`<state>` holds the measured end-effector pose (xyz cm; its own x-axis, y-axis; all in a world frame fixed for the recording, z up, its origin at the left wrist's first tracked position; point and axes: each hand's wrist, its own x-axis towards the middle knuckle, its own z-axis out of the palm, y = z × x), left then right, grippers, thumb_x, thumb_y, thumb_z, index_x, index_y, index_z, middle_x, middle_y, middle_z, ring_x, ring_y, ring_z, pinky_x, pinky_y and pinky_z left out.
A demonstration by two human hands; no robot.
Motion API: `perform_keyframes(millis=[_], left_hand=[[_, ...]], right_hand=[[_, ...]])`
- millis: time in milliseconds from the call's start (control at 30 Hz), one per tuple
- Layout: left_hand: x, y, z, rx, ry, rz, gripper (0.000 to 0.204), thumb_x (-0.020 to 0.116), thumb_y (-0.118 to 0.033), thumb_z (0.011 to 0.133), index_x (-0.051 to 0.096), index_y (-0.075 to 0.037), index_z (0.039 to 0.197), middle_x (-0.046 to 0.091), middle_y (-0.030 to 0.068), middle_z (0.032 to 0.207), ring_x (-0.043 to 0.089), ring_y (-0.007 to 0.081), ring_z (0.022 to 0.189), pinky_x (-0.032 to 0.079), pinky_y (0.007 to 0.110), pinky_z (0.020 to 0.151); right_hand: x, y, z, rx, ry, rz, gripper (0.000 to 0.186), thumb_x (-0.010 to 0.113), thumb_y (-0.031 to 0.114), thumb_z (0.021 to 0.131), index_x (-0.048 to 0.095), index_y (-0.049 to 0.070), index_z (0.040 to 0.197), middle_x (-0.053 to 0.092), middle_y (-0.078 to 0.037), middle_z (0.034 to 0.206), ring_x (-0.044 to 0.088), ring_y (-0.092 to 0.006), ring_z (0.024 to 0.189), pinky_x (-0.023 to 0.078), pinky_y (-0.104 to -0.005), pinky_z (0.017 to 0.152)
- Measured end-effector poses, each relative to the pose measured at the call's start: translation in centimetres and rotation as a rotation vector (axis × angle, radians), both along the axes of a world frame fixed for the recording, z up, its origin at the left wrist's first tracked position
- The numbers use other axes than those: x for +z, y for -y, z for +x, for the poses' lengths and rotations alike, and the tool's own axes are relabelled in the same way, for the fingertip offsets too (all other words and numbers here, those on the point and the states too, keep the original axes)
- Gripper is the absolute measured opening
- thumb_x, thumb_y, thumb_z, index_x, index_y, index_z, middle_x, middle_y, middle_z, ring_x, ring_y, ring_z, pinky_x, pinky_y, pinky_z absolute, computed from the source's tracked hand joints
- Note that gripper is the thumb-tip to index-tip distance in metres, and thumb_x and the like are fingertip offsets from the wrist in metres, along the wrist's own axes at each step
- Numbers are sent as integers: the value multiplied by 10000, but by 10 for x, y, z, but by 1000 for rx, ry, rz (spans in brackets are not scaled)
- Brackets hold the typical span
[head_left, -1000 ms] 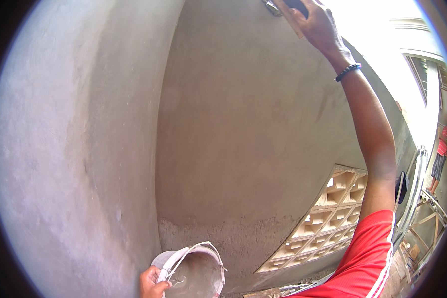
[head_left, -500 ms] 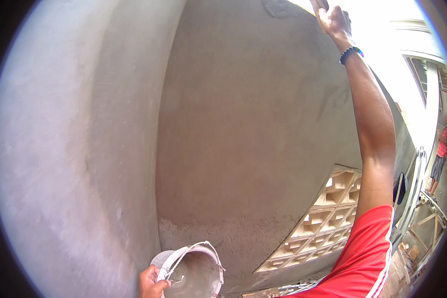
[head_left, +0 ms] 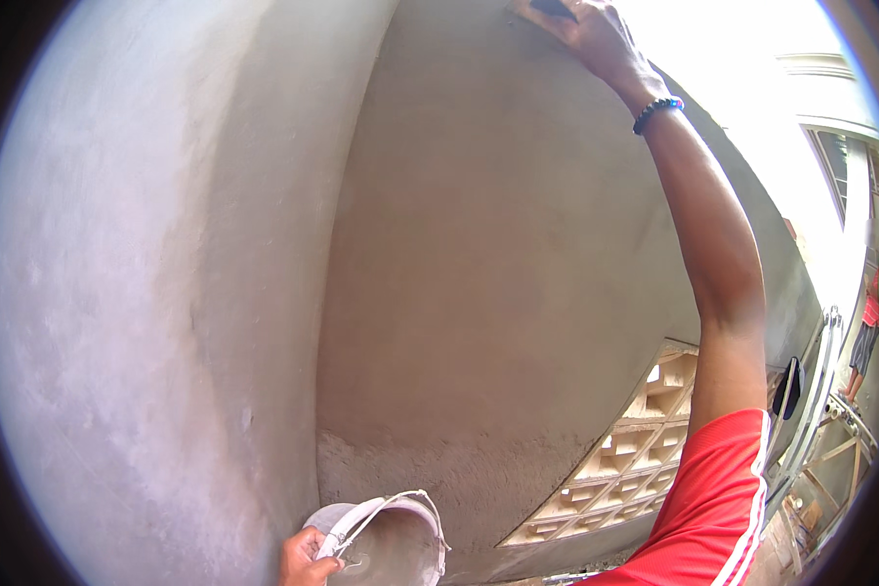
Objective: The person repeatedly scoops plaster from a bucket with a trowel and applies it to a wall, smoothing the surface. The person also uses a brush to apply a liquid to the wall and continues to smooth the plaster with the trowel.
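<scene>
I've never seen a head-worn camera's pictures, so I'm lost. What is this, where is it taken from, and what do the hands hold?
There is no machine here: these are a person's two bare hands. The wide fisheye camera sits on the person's head, so straight edges bend and the corners go dark.

There's no table; the main surface is a grey wall, with pierced blocks set low on the right. The left hand grips the rim of a pale bucket. The right hand, with a beaded bracelet, is raised to the wall's top. It seems to hold something dark, but the picture's edge cuts it off. At far right stands another person.
</scene>
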<state>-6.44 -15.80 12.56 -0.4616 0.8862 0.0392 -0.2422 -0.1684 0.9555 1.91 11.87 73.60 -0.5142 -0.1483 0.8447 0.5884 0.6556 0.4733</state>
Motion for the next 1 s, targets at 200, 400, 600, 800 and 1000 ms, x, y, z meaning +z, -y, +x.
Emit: perform_keyframes(millis=[200, 400, 600, 800, 1000], left_hand=[[5, 1, 7, 19, -35, 20, 355, 556, -19, 674, 589, 26, 1025, 612, 70, 914, 569, 177, 830, 459, 304, 753], [15, 2, 8, 29, -46, 11, 280, 553, -18, 672, 586, 13, 949, 599, 59, 862, 556, 158, 787, 452, 290, 720], [11, 4, 7, 65, -5, 29, 369, 540, -7, 674, 589, 32, 1037, 613, 66, 904, 566, 162, 811, 456, 292, 736], [8, -3, 1, -16, -22, 40, 430, 520, 10, 682, 573, 53, 1107, 617, 79, 943, 579, 174, 842, 467, 296, 748], [3, 9, 6, 55, 28, 21, 394, 518, 12, 696, 576, 45, 1085, 614, 79, 940, 578, 174, 854, 466, 293, 743]], right_hand=[[51, -7, 34, -59, -202, -35, 393, 613, 348, 831, 668, -15, 971, 674, -224, 854, 669, -345, 821, 513, -396, 739], [22, -12, 66, -55, -202, 8, 404, 613, 362, 830, 672, -14, 963, 675, -221, 856, 669, -341, 818, 513, -395, 736], [-20, -18, 49, 8, -129, 50, 415, 613, 377, 829, 675, -13, 955, 676, -219, 858, 670, -336, 815, 513, -393, 732], [56, -34, 136, -191, -535, -99, 426, 612, 391, 829, 679, -12, 948, 677, -216, 859, 670, -332, 812, 513, -391, 729], [-22, 3, 71, 26, -562, -192, 469, 609, 305, 849, 554, 25, 1222, 642, -214, 1057, 620, -307, 985, 461, -374, 859]])
